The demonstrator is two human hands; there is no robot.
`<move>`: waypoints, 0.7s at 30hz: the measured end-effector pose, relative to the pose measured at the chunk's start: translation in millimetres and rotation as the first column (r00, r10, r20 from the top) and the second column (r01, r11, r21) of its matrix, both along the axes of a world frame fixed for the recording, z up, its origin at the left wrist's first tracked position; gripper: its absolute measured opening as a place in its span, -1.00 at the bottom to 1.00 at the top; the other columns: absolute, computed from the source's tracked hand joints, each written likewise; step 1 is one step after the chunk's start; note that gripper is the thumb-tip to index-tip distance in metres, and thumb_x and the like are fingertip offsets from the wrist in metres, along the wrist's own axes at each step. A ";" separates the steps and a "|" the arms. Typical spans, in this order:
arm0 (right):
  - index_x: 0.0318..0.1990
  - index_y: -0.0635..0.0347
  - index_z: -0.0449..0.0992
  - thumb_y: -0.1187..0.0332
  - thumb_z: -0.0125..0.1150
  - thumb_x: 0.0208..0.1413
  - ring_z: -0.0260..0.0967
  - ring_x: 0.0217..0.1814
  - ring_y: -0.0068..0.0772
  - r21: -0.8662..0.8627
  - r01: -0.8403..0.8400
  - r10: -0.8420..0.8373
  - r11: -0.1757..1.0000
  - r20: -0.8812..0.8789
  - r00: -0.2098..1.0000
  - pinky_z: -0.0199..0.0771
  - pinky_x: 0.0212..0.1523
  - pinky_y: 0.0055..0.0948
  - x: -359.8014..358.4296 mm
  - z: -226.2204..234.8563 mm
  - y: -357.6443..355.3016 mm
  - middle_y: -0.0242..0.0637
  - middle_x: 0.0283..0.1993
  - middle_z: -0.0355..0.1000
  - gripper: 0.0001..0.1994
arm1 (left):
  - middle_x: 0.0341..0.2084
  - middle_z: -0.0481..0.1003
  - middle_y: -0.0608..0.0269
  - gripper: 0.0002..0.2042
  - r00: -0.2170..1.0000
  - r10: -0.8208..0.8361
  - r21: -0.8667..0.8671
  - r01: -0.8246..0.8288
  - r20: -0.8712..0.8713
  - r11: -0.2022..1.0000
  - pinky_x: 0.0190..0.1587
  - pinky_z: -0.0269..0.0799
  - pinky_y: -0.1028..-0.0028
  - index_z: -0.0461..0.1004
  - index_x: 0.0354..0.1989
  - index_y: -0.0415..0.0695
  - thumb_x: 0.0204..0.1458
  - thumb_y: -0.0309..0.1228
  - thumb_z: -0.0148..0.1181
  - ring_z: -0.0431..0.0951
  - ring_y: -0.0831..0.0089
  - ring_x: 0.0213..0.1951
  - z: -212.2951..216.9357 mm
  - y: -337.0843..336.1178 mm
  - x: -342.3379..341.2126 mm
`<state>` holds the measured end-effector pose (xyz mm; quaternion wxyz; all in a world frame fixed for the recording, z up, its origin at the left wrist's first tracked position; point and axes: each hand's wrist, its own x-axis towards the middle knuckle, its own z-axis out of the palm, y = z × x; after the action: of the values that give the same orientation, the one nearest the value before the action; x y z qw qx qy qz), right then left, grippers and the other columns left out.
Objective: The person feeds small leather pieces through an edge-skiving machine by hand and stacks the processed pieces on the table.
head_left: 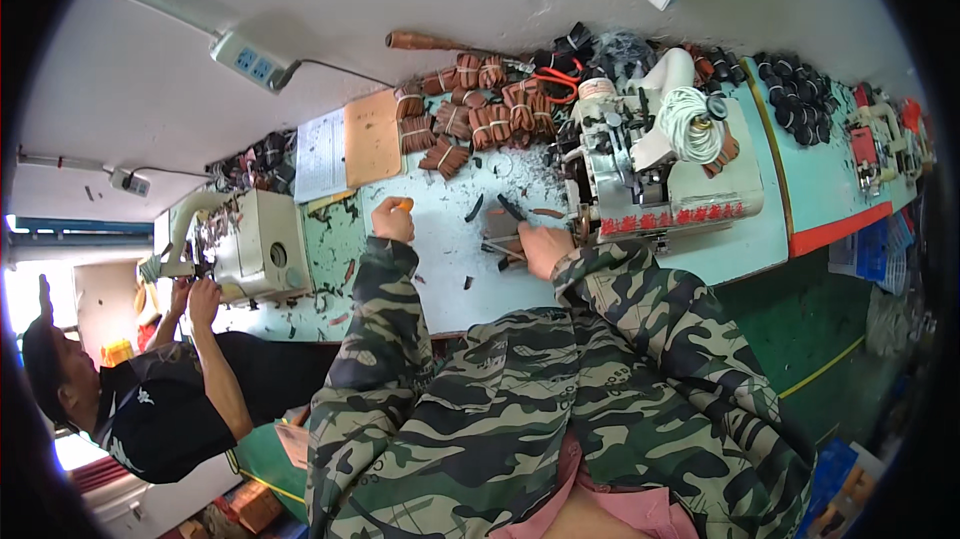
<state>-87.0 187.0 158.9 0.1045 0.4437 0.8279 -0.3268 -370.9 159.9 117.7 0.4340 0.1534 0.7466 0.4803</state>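
Observation:
My left hand is closed in a fist above the pale tabletop. A small orange thing pokes out at the top of its fingers; its kind is hidden. My right hand rests by the front of a white sewing-type machine, its fingers curled down at a small grey-brown bundle of strips. Fingertips and bundle overlap, so the exact grip is hard to see. Short black strips lie just beyond the bundle.
Tied brown strip bundles are heaped along the wall, near orange-handled scissors and a wooden-handled tool. Cord coil sits on the machine. Black bundles lie far right. At left a co-worker works at another machine.

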 end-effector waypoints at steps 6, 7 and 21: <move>-0.12 0.25 0.25 0.40 0.22 -0.25 0.41 -0.18 0.13 -0.084 0.182 -0.186 0.980 -0.035 0.982 0.37 -0.14 -0.06 -25.1 -13.8 46.7 0.07 -0.31 0.44 -0.55 | -0.76 0.33 0.28 -0.85 0.959 -0.246 -0.035 0.254 0.143 0.967 -0.76 0.11 0.53 0.49 -0.37 -0.17 -0.01 -0.58 -0.04 0.25 0.56 -0.78 -16.3 19.2 10.7; -0.12 0.25 0.25 0.40 0.22 -0.25 0.41 -0.17 0.13 -0.024 0.214 -0.215 0.976 -0.045 0.976 0.37 -0.14 -0.05 -25.1 -23.2 46.7 0.07 -0.29 0.44 -0.54 | -0.74 0.34 0.29 -0.88 0.880 -0.354 0.041 0.360 0.318 0.932 -0.75 0.12 0.54 0.48 -0.37 -0.17 0.01 -0.57 -0.01 0.25 0.56 -0.78 -5.7 18.1 28.7; 0.09 0.22 0.20 0.31 0.40 -0.37 0.29 0.01 0.02 -0.055 0.104 -0.109 0.993 -0.109 0.988 0.32 -0.03 -0.16 -17.2 -31.8 24.6 -0.04 -0.04 0.34 -0.25 | -0.43 0.50 -0.01 -0.82 0.362 -0.489 -0.233 0.562 -0.793 0.794 -0.30 0.42 0.23 0.48 -0.30 -0.16 -0.12 -0.47 0.15 0.51 0.03 -0.39 -28.0 9.6 40.2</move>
<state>-104.2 211.6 127.2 0.0514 0.4655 0.7993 -0.3765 -330.6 169.5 89.7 0.1570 0.6052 0.7502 0.2151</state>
